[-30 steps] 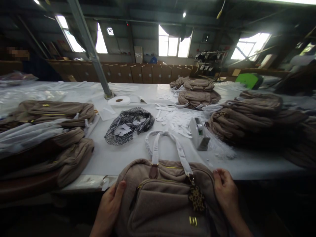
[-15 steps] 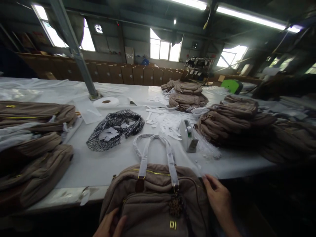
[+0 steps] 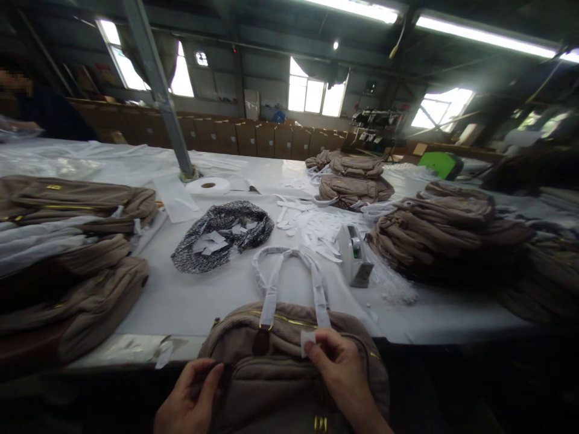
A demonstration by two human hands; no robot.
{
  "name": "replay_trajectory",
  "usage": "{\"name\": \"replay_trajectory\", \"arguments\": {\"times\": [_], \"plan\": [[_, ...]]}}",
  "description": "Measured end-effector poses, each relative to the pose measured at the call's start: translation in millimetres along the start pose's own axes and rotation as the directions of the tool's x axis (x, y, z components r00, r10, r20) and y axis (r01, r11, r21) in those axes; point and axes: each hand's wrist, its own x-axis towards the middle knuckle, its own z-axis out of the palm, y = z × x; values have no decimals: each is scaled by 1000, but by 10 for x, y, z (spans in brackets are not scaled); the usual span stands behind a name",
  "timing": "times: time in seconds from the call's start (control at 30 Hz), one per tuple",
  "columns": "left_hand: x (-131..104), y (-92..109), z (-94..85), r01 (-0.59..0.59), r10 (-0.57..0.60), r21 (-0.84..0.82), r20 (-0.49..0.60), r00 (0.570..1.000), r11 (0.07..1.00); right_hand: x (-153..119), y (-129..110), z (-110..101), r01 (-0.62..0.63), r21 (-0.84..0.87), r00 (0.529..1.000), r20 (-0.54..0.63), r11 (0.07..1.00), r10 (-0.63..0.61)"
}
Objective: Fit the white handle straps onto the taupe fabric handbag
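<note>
A brown fabric handbag (image 3: pixel 266 395) stands upright at the table's front edge, with a yellow zipper and gold letters on its front. Its two handles (image 3: pixel 270 289) are wrapped in white and rise over the tabletop. My right hand (image 3: pixel 346 377) pinches a small white piece of paper (image 3: pixel 308 343) in front of the bag, below the right handle's base. At the left end of the front pocket, my left hand (image 3: pixel 192 395) has thumb and fingers drawn together; what they pinch is too dark to make out.
On the table (image 3: pixel 217 307) lie a speckled scarf-like cloth (image 3: pixel 199 247) holding white slips, a tape dispenser (image 3: pixel 355 259), scattered white strips (image 3: pixel 312 226) and a white roll (image 3: pixel 208 185). Brown bags are piled left (image 3: pixel 99 289) and right (image 3: pixel 434 235). A person (image 3: pixel 49 108) is at far left.
My right hand has moved left from beside the bag to its front, now with the white paper showing. The left hand has risen slightly along the bag. The view has shifted left.
</note>
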Motion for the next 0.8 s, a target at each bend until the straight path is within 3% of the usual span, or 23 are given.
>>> {"name": "replay_trajectory", "arguments": {"times": [0.1, 0.17, 0.27, 0.33, 0.53, 0.8], "plan": [[10, 72, 195, -73, 70, -105, -35, 997, 992, 91, 8, 223, -90, 161, 992, 103, 983, 74], [32, 41, 270, -195, 193, -82, -29, 981, 977, 137, 23, 351, -182, 251, 974, 178, 951, 140], [54, -64, 288, -424, 425, -33, 21, 905, 905, 178, 60, 493, -275, 268, 944, 257, 923, 207], [48, -127, 289, -505, 505, 0, 30, 863, 863, 198, 90, 558, -326, 271, 927, 281, 906, 249], [-12, -127, 379, -509, 512, 58, -64, 857, 859, 293, 84, 702, -355, 337, 929, 229, 872, 290], [-62, -23, 399, -443, 442, -19, -45, 896, 896, 424, 55, 847, -336, 362, 930, 271, 870, 247]]}}
